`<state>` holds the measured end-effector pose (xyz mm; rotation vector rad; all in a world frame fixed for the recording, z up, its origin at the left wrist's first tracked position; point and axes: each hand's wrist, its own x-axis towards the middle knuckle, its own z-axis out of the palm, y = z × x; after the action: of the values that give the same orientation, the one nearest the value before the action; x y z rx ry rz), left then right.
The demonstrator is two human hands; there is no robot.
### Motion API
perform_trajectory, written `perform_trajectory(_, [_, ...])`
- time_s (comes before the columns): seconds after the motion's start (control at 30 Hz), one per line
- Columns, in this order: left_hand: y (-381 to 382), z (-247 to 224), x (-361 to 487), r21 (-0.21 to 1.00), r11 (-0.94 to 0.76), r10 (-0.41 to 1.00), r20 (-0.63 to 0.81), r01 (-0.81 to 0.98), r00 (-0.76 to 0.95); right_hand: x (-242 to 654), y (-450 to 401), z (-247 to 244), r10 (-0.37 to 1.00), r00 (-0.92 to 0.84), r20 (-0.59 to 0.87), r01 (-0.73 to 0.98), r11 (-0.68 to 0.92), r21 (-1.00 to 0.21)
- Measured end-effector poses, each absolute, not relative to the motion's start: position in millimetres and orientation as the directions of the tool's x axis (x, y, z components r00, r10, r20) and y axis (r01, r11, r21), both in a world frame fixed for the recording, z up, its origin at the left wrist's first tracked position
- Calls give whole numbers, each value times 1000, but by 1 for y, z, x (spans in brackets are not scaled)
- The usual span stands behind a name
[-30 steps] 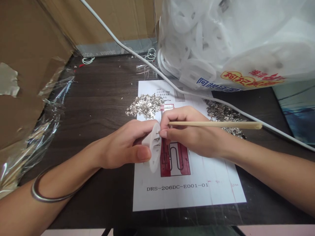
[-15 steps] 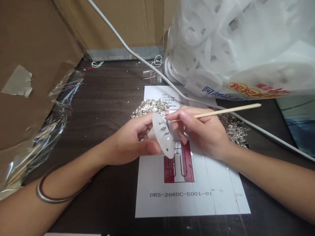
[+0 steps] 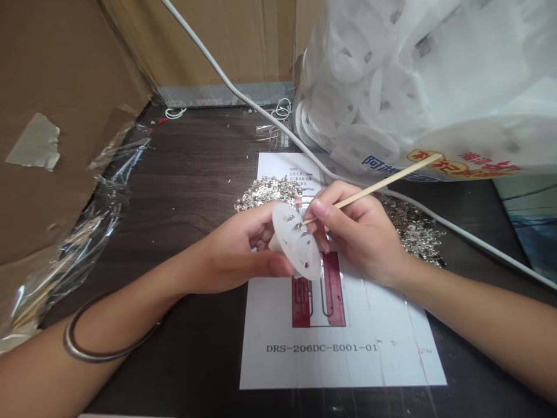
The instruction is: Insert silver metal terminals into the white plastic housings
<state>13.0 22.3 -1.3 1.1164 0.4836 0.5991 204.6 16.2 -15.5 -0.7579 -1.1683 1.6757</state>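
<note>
My left hand is closed around the underside of a white translucent plastic disc, which is tilted with its face toward my right hand. Small metal pieces sit in slots across that face. In my right hand a thin wooden stick is pinched between thumb and fingers. The stick's narrow tip is at the disc's face, close to the metal pieces; whether it touches them I cannot tell. Behind the disc lies a pile of small metal parts on the table, and a second pile of metal parts is beyond my right wrist.
A printed sheet with a red-and-white diagram lies under my hands. At the back right stands a clear bag full of similar white discs. A white cable crosses the workspace. Cardboard walls and crumpled clear film border the dark table.
My left hand has turned the disc so more of its face shows. The stick is now steeper, its tip moved down from the disc's upper edge to the slots.
</note>
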Motion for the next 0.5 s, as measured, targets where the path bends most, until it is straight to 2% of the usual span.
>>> perform_trajectory(0.2, [21,-1,12,920,335,667,-78,-204,741,205,16,-17,918,-391,69,-303,-57,-951])
perform_trajectory(0.37, [21,-1,8,932,332,659,-121,-143,742,201,16,-12,904,-393,171,-249,74,-966])
perform_trajectory(0.5, [23,0,9,947,298,664,-112,-124,739,203,14,-14,913,-383,145,-270,39,-962])
